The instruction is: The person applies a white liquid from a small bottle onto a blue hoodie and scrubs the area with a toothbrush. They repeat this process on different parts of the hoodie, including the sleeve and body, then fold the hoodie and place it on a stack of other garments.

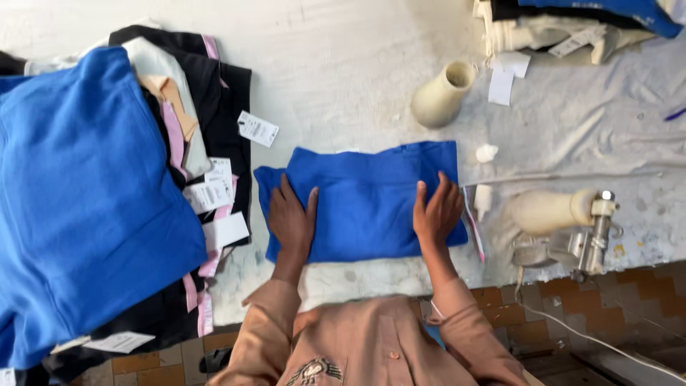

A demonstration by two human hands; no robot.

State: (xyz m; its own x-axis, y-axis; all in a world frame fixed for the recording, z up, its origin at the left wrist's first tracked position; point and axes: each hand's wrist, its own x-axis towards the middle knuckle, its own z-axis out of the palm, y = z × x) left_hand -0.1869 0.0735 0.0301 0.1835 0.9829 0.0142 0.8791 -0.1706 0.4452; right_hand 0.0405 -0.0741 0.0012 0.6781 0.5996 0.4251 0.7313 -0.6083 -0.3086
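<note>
A blue sweater (pixel 364 204) lies folded into a neat rectangle on the white cloth-covered table (pixel 336 78), right in front of the person. Both hands rest flat on it. The left hand (pixel 291 218) presses the left part with fingers spread wide, and the right hand (pixel 437 211) lies open on the right edge — neither grips anything, both palms are down on the knit.

Judging from how it lies, the folding of this piece looks nearly finished: the sleeves are tucked out of sight, the edges are fairly square, and only the upper left corner bulges out a little. What seems left is the smoothing and squaring under the palms, and the sweater has not yet joined any stack.

To the left a large pile of clothes (pixel 86 200) sits well apart from the hands — a big blue garment on top, black and pink-trimmed pieces beneath, with white paper tags (pixel 214 193) spilling out at its edge. Another stack of folded clothes (pixel 572 25) lies at the far right corner. A cream cone-shaped spool (pixel 443 93) stands beyond the sweater, and a steam iron (pixel 564 221) rests just right of the right hand, its cord trailing off the table.
</note>
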